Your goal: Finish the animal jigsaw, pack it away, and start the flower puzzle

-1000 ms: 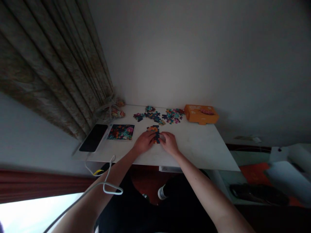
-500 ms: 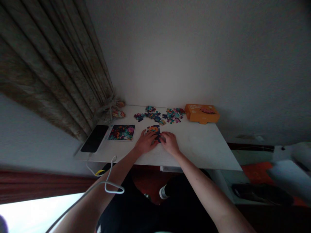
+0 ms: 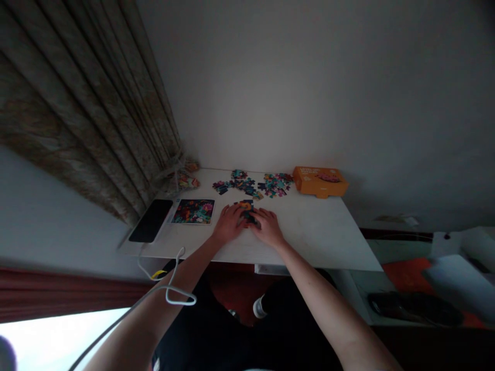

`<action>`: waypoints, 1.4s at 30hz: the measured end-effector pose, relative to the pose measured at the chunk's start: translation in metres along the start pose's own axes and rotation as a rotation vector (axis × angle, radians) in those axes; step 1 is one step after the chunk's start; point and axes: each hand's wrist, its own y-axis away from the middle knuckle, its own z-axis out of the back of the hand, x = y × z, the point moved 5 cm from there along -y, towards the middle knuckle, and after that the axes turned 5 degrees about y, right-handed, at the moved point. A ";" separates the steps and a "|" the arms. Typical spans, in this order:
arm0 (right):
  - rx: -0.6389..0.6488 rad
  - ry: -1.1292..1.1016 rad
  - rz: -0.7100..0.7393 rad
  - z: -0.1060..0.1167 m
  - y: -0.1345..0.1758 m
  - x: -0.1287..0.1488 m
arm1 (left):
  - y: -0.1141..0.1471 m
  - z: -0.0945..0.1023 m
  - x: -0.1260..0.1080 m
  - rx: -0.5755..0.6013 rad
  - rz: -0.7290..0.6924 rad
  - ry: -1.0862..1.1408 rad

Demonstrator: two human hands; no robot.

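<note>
A small joined section of jigsaw puzzle (image 3: 246,204), dark with an orange patch, lies on the white table in front of me. My left hand (image 3: 229,223) covers its left side, the fingers bent over it. From the right, my right hand (image 3: 268,228) has its fingers curled onto the near right part, with the thumb close to my left hand. Both hands hold the section between them and hide much of it. Just beyond lie loose jigsaw pieces (image 3: 243,185) and a second pile of pieces (image 3: 277,184).
A printed picture sheet (image 3: 193,212) and a phone (image 3: 151,220) with a white cable (image 3: 181,295) are on the left. Behind them is a clear plastic bag (image 3: 180,175). An orange box (image 3: 320,181) stands at the back right of the table (image 3: 320,232).
My hands have come closer together over the puzzle section and cover more of it. The right hand has shifted slightly left. The loose pieces lie as before.
</note>
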 end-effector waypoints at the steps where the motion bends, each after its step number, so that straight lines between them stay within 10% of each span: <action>1: 0.006 -0.002 -0.001 0.000 0.000 0.001 | -0.002 0.001 0.008 -0.045 0.049 0.012; 8: 0.004 0.009 0.001 -0.002 -0.001 0.001 | -0.032 -0.009 0.047 0.035 0.203 0.066; 17: -0.004 0.000 0.008 0.000 -0.002 0.002 | -0.046 0.001 0.040 0.015 0.270 0.133; 25: -0.142 -0.353 -0.149 0.001 -0.001 -0.021 | -0.007 -0.006 0.015 -0.252 0.545 0.723; 30: 0.024 -0.616 -0.166 -0.009 0.001 -0.031 | 0.022 -0.030 -0.020 -0.258 0.629 0.878; 37: 0.167 -0.547 -0.126 -0.008 0.001 -0.028 | 0.039 -0.024 -0.036 -0.186 0.443 0.698; 42: -0.001 -0.309 -0.083 0.000 0.000 -0.021 | 0.049 -0.008 -0.032 -0.049 0.279 0.381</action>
